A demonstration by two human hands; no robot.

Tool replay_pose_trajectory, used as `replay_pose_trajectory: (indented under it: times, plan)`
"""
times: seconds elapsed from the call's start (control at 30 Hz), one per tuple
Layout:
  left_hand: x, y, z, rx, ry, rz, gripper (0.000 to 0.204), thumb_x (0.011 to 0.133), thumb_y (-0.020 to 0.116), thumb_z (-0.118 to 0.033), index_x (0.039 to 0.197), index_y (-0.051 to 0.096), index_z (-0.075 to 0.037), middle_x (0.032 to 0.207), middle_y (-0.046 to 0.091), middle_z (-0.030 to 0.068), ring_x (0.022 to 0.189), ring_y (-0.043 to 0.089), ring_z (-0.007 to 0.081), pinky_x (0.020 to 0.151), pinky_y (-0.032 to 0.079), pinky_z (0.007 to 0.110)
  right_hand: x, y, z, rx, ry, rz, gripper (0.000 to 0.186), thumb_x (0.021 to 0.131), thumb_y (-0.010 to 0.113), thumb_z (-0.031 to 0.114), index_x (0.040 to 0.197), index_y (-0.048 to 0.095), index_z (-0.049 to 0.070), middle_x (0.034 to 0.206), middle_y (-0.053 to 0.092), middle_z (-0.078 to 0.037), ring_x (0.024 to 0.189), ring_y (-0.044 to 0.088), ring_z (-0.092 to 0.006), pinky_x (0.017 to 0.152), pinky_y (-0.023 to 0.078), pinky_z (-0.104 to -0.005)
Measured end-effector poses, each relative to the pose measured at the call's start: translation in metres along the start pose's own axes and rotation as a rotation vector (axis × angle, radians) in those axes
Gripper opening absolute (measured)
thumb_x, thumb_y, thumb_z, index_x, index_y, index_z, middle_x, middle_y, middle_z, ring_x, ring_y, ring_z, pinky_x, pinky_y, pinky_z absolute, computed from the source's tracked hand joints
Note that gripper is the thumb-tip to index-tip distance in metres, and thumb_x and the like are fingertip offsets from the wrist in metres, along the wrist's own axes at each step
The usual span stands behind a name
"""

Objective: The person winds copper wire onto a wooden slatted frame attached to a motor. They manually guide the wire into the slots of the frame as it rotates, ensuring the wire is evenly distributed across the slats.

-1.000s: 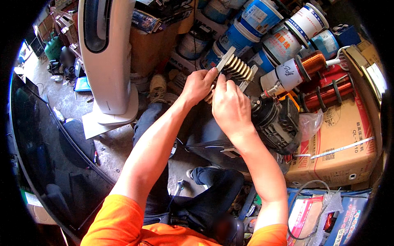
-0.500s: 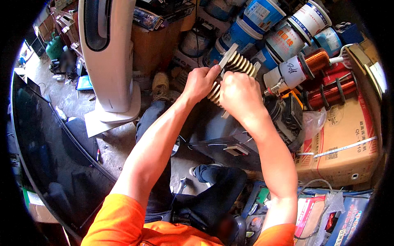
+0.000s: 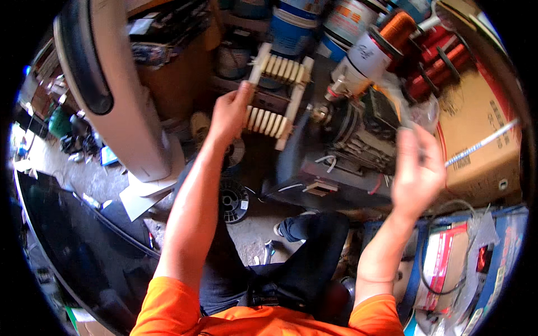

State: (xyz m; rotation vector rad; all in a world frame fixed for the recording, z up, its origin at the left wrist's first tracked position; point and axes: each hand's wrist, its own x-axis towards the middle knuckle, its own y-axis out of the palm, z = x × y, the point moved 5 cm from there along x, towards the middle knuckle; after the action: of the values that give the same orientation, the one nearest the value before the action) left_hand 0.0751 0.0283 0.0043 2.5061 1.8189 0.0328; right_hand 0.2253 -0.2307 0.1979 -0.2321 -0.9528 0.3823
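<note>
My left hand [image 3: 230, 113] grips one side rail of a cream-coloured winding former [image 3: 276, 95], a frame of two stepped rows of ribs between two bars, held up in front of me. My right hand [image 3: 416, 169] is off to the right, apart from the former, fingers closed on a thin white rod-like strip [image 3: 481, 144] that points up to the right. Below the former stands a dark electric motor [image 3: 358, 147] on a dark base.
Spools of copper wire [image 3: 431, 50] and paint tins [image 3: 294, 28] crowd the back. A cardboard box [image 3: 482, 134] sits at right, a white tower fan [image 3: 112, 89] at left, a black reel [image 3: 233, 200] on the floor, packages [image 3: 448, 263] at lower right.
My right hand has left the former and swung down to the right, now holding the thin white strip. My left hand keeps the former, which has turned more face-on.
</note>
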Motion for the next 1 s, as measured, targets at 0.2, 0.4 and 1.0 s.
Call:
replay_pose_trajectory:
  times: [0.2,0.4,1.0]
  plan:
    - [-0.012,-0.005,-0.008,0.069,-0.137,0.045,0.056,0.092,0.052,-0.053,0.11,0.061,-0.001,0.072,0.055,-0.0005,0.059,0.052,0.0075,0.05,0.042,0.025,-0.035,-0.125,-0.198,0.314,0.537,-0.346,0.014,0.089,0.063,0.016,0.081,0.063,0.004,0.061,0.045,0.005,0.052,0.037,-0.0041,0.046,0.029,-0.0213]
    - [-0.028,0.002,-0.004,-0.106,-0.141,0.084,0.045,0.096,0.05,-0.042,0.111,0.058,-0.001,0.087,0.062,0.0046,0.075,0.061,0.0115,0.064,0.051,0.027,-0.055,-0.123,-0.32,0.045,0.668,-0.16,0.023,0.089,0.063,0.014,0.098,0.066,-0.006,0.078,0.064,-0.003,0.066,0.056,-0.0089,0.06,0.045,-0.0244]
    - [-0.036,-0.028,0.011,-0.312,-0.212,0.131,0.026,0.097,0.053,-0.029,0.108,0.057,-0.005,0.089,0.062,0.0038,0.074,0.063,0.0144,0.067,0.055,0.029,-0.129,0.058,-0.082,0.473,0.451,0.324,0.018,0.095,0.057,0.021,0.096,0.059,0.002,0.073,0.059,0.0,0.058,0.055,-0.0056,0.048,0.044,-0.0192]
